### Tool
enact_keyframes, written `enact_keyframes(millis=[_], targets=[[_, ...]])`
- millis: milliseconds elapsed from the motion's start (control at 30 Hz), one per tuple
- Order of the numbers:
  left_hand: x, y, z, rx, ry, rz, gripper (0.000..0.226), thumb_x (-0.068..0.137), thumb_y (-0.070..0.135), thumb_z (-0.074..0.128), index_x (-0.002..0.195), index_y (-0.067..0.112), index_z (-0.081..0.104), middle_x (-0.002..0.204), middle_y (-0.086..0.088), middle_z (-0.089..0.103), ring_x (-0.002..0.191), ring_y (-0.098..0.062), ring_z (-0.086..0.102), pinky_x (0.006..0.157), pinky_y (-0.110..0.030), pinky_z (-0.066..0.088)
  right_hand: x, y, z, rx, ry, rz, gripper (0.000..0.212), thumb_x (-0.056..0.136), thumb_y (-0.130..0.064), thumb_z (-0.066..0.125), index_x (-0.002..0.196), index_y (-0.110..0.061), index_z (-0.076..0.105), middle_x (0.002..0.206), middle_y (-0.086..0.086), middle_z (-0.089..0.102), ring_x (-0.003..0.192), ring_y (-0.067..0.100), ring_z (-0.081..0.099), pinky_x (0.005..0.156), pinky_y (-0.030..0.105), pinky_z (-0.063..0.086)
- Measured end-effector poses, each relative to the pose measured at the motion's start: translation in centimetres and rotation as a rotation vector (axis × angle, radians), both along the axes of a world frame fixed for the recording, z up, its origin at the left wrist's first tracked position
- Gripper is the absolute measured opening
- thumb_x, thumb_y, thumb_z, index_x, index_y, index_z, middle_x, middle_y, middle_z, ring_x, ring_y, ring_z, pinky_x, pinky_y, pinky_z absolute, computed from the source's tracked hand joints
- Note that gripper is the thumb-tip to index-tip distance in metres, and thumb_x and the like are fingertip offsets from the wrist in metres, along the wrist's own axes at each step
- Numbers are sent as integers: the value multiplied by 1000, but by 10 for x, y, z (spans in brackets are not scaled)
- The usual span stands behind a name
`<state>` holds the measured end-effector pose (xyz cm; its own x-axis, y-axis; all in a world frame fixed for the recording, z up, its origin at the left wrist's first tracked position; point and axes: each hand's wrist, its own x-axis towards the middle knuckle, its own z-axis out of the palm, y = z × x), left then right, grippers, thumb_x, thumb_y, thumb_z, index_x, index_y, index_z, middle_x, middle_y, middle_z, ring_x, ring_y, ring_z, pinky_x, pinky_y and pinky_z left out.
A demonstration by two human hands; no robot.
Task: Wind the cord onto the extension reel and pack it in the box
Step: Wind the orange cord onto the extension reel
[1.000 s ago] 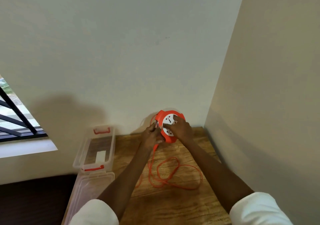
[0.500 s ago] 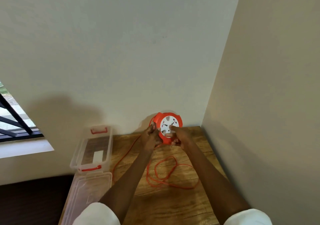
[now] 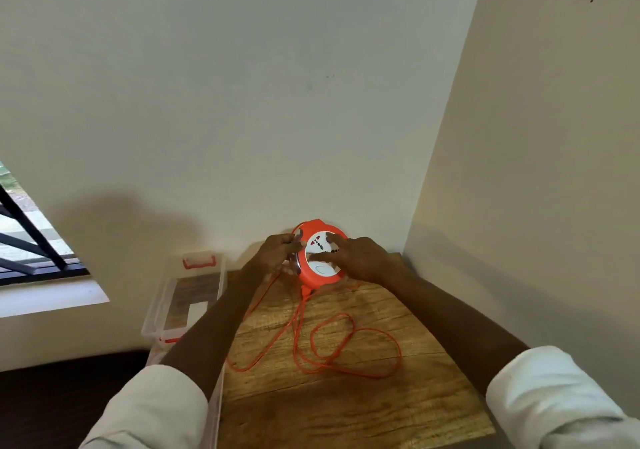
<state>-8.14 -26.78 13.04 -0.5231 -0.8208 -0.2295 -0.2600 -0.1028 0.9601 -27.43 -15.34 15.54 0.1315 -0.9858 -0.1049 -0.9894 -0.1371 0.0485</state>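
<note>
An orange extension reel (image 3: pixel 313 277) with a white socket face stands tilted at the back of the wooden table (image 3: pixel 346 407), close to the wall. My left hand (image 3: pixel 278 253) grips its left rim. My right hand (image 3: pixel 360 256) lies over the white face, fingers pressed on it. The orange cord (image 3: pixel 346 348) hangs from the reel's underside and lies in loose loops on the table between my forearms. A clear plastic box (image 3: pixel 152 313) with red clasps stands open at the table's left side.
The clear lid (image 3: pixel 216 400) lies in front of the box, partly under my left arm. Walls close in the table at the back and right. A barred window (image 3: pixel 31 240) is at the left.
My right hand has turned over the reel's face, from its lower edge to its right side. The cord loops have shifted on the table. The camera has moved slightly.
</note>
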Motion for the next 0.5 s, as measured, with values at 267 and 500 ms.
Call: enact_keyframes(millis=[267, 500], targets=[[-6, 6, -13, 14, -45, -33, 39, 91, 21, 71, 126, 7, 63, 94, -11, 70, 71, -27, 70, 56, -38, 61, -3, -10, -25, -85, 366, 202, 71, 89, -32, 72, 148, -45, 36, 126, 21, 62, 83, 34, 70, 64, 35, 52], [-18, 20, -24, -2, 9, 86, 37, 95, 22, 68, 128, 8, 61, 83, -10, 70, 54, -19, 68, 57, -37, 62, 6, -9, -29, -197, 136, -132, 63, 91, -50, 61, 149, -45, 37, 132, 6, 65, 111, 31, 66, 87, 37, 51]])
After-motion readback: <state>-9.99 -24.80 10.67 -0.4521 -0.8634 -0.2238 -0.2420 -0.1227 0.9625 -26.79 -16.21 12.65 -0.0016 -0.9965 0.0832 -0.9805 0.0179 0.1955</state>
